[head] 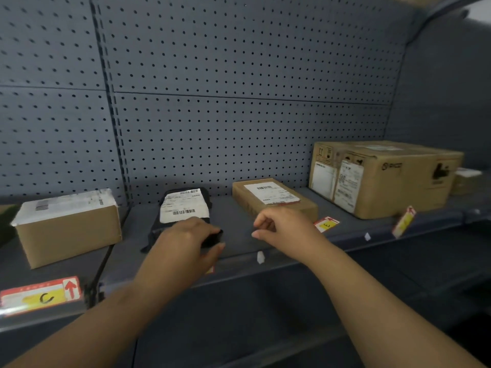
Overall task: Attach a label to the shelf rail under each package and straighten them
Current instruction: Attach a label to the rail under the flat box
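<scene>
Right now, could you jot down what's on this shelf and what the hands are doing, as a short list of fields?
packages: white-topped box, black bag, flat box, large box
labels: C label, E label, tilted label
left hand: on the black bag's front edge
right hand: loosely curled, empty, above the shelf rail

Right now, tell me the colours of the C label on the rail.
Red border, yellow centre, in the head view.

Black mailer pouch [186, 208] with white shipping label lying flat on the shelf, plain box [66, 227] to its left above the straight "C" label [39, 296], flat box [273, 199] right of the pouch above the tilted "E" label [326, 223], large box [385, 176] farthest right above a crooked label [403, 221]
</scene>
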A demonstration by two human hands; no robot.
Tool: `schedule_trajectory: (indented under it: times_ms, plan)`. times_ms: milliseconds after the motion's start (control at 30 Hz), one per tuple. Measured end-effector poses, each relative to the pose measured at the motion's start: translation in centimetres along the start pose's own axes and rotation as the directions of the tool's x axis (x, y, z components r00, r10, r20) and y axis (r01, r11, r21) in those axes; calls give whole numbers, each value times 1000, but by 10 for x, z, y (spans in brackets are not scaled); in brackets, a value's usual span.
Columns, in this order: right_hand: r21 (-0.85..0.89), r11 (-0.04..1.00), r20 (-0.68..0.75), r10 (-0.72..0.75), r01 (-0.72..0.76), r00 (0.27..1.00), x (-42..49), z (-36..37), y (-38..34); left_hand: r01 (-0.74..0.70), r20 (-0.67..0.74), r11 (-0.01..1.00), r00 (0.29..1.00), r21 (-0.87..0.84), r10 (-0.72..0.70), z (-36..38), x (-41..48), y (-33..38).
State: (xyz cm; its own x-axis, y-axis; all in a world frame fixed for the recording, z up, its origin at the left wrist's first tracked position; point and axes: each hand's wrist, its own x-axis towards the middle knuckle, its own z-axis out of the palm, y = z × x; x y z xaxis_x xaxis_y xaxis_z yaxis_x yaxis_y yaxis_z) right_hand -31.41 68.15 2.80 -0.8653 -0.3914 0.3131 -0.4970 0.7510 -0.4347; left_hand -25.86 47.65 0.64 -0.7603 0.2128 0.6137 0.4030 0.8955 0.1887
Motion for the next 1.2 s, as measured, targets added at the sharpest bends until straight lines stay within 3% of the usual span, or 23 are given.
schedule_trajectory:
  times_ms: [200,567,900,1200]
  plan:
    - [-68,996,-42,55,-57,998,-4,-47,65,-46,63,992,997,120,39,38,38,52]
    - [-213,975,144,99,-67,985,18,-96,171,116,76,961,987,250,-139,99,81,116]
    - [-351,932,422,71,90,904,47,-88,191,267,45,911,954,314,-295,111,74,137]
    - [-350,933,522,120,84,844,60,-84,192,293,56,899,943,324,-327,99,75,132]
